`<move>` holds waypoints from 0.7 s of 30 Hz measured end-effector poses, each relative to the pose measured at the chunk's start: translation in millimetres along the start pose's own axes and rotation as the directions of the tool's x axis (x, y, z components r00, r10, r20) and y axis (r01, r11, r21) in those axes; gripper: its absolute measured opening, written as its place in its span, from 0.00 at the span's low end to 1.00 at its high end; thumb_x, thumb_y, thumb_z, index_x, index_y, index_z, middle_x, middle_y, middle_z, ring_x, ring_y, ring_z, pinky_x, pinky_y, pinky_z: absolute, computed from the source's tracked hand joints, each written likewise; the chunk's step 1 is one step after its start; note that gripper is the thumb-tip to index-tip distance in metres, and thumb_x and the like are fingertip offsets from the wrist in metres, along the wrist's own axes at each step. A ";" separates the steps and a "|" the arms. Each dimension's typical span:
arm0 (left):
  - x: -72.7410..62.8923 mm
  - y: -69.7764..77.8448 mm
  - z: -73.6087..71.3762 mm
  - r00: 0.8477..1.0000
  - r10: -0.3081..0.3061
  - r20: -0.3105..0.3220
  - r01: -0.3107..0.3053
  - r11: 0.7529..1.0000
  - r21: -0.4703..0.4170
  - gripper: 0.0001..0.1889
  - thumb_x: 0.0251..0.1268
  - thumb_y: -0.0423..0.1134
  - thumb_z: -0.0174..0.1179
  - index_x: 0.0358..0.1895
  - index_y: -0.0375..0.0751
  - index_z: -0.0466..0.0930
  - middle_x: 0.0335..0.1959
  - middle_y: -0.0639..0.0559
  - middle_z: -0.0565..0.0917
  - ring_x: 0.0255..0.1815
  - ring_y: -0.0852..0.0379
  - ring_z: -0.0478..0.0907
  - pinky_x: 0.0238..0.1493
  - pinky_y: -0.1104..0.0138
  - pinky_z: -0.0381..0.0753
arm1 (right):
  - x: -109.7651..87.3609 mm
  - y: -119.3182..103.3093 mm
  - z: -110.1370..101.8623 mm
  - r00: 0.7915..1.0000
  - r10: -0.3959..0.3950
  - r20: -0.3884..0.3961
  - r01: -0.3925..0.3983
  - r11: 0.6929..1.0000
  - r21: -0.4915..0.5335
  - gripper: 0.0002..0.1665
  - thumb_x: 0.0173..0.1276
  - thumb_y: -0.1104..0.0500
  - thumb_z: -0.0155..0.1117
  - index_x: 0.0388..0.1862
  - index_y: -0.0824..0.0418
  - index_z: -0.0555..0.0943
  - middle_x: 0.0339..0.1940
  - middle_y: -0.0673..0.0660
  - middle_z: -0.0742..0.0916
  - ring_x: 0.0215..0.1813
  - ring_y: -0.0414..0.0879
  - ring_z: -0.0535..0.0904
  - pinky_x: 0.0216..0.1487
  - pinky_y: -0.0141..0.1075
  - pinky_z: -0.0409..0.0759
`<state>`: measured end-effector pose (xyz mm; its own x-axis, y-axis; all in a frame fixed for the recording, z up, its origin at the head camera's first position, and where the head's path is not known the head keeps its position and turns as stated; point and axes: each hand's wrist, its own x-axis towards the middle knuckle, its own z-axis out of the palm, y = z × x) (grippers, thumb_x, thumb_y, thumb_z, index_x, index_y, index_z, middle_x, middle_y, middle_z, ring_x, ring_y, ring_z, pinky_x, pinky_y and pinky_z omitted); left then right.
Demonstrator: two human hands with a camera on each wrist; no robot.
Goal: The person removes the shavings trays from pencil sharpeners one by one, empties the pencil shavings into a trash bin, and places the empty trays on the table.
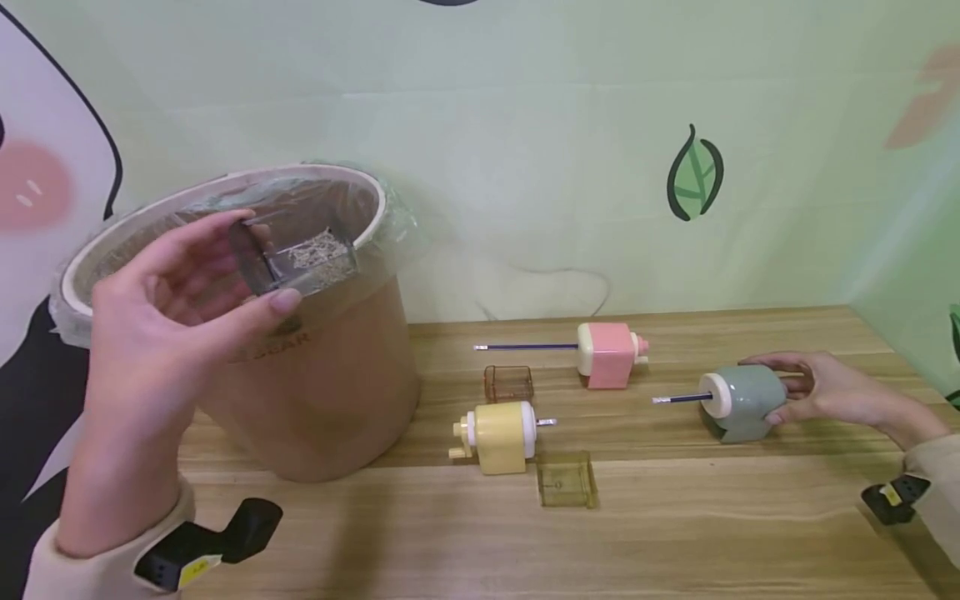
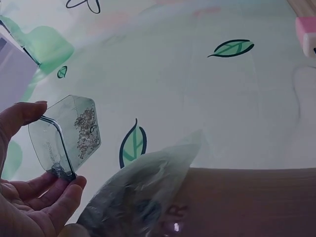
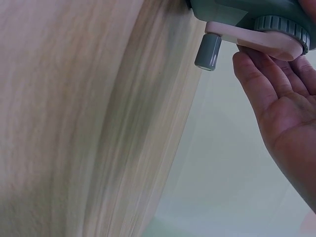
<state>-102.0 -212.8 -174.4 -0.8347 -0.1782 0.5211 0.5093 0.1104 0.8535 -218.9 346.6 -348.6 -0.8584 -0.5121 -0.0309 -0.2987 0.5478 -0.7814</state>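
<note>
My left hand point(image 1: 161, 308) pinches a clear dark-tinted shavings drawer point(image 1: 288, 254) between thumb and fingers, at the near rim of a bin point(image 1: 315, 400). Pencil shavings point(image 2: 87, 131) lie inside the drawer at the end away from my palm. At the right, my right hand point(image 1: 832, 392) grips a grey-green crank pencil sharpener point(image 1: 753, 400) from its crank side, thumb in front and fingers behind. A dark blue pencil point(image 1: 682, 399) sticks out of its white front. In the right wrist view, the sharpener's crank handle point(image 3: 208, 52) points away from my fingers.
A pink sharpener point(image 1: 611, 354) holding a pencil stands at the back of the wooden table point(image 1: 675, 533). Nearer is a yellow sharpener point(image 1: 501, 437), with a brown drawer point(image 1: 507, 383) behind it and an olive drawer point(image 1: 566, 481) beside it. A plastic liner point(image 1: 397, 212) covers the bin's rim.
</note>
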 end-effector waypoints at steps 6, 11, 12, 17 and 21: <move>5.8 2.1 -11.2 0.998 0.052 -0.045 -0.053 0.998 -0.039 0.32 0.34 0.15 0.67 0.53 0.31 0.75 0.47 0.41 0.79 0.45 0.52 0.77 0.44 0.75 0.77 | -1.0 -0.7 -0.7 1.000 0.009 -0.004 -0.009 1.000 -0.004 0.41 0.47 0.68 0.70 0.60 0.75 0.62 0.47 0.31 0.73 0.46 0.27 0.73 0.39 0.31 0.78; 15.1 -3.1 -27.3 0.995 0.056 -0.087 -0.064 0.993 -0.100 0.33 0.33 0.12 0.65 0.52 0.29 0.74 0.48 0.40 0.79 0.46 0.50 0.77 0.44 0.74 0.78 | -0.9 0.0 -0.9 1.000 -0.014 -0.010 0.015 1.000 0.023 0.38 0.48 0.71 0.69 0.59 0.70 0.65 0.47 0.30 0.74 0.46 0.27 0.73 0.38 0.30 0.78; 17.1 -4.3 -30.5 0.994 0.054 -0.093 -0.064 0.993 -0.101 0.33 0.33 0.12 0.65 0.52 0.29 0.74 0.49 0.40 0.79 0.47 0.50 0.76 0.44 0.74 0.77 | -0.8 0.4 -0.9 1.000 -0.017 -0.011 0.017 0.999 0.028 0.38 0.48 0.72 0.68 0.59 0.69 0.66 0.47 0.30 0.74 0.46 0.27 0.73 0.38 0.29 0.78; 25.7 -8.7 -41.6 0.990 0.074 -0.117 -0.076 0.997 -0.012 0.34 0.33 0.14 0.67 0.53 0.33 0.74 0.50 0.43 0.78 0.49 0.52 0.73 0.47 0.77 0.74 | -0.5 1.3 -0.9 1.000 -0.020 -0.006 0.020 0.999 0.034 0.38 0.48 0.72 0.68 0.60 0.71 0.65 0.47 0.29 0.74 0.46 0.27 0.73 0.38 0.30 0.78; 30.7 -9.8 -47.5 0.988 0.076 -0.135 -0.070 0.996 0.051 0.35 0.33 0.15 0.67 0.54 0.36 0.74 0.50 0.45 0.77 0.50 0.53 0.73 0.48 0.78 0.73 | -0.1 1.6 0.1 1.000 -0.014 0.002 0.014 0.999 0.031 0.41 0.48 0.69 0.70 0.60 0.75 0.62 0.47 0.29 0.74 0.46 0.27 0.73 0.38 0.30 0.78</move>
<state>-122.6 -265.8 -166.8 -0.7574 -0.2995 0.5802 0.5551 0.1726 0.8137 -219.3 347.4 -349.9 -0.8533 -0.5210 -0.0207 -0.2977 0.5194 -0.8010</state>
